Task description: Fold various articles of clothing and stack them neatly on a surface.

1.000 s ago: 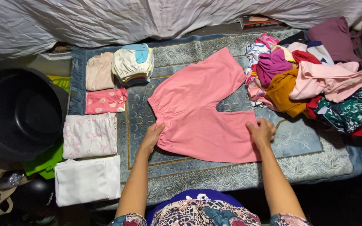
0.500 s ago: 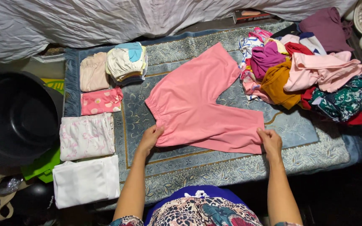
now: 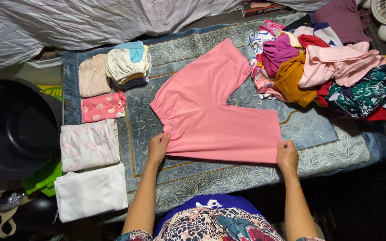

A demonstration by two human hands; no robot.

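pink pants (image 3: 211,116) lie flat mid-rug (image 3: 327,147), one leg running sideways between the hands. left hand (image 3: 158,148) pinches the waist corner, right hand (image 3: 287,154) pinches the hem, both closed on cloth at the pants' near edge

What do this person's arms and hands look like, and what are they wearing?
Both forearms are bare, with no gloves, and I can make out no rings, watch or bracelets on the left hand or the right hand. Short patterned sleeves show at the picture's bottom edge. The top is floral, multicoloured, over blue-purple fabric.
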